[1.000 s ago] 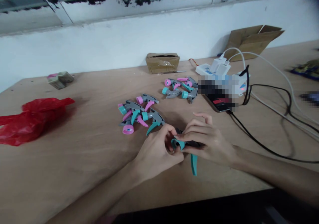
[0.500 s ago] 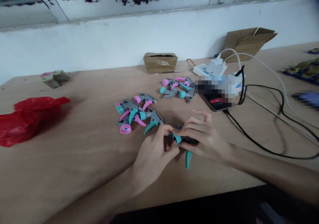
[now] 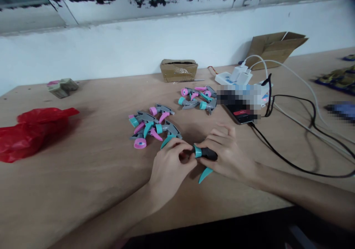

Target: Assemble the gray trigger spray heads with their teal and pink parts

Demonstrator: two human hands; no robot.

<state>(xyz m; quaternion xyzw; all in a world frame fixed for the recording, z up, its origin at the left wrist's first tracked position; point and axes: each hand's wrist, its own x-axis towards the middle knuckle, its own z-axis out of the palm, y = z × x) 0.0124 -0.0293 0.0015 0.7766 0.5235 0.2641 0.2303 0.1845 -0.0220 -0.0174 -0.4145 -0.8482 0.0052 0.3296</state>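
Note:
Near the front of the table, my right hand is closed around a grey trigger sprayer head. Its teal collar points left, and its teal trigger sticks out below my fingers. My left hand has thumb and fingers curled in a pinch at the collar end; the fingertips partly hide a dark part there. Just beyond my left hand lies a pile of sprayer heads with pink and teal collars and triggers. A second group of sprayer heads lies farther back.
At left is a red plastic bag, with a small greenish block behind it. Two cardboard boxes stand by the wall. A phone, a power strip and looping cables lie right of the sprayers.
The sprayer head has turned in my hands: its collar now faces more squarely left, and the trigger has swung left. My left hand has shifted slightly.

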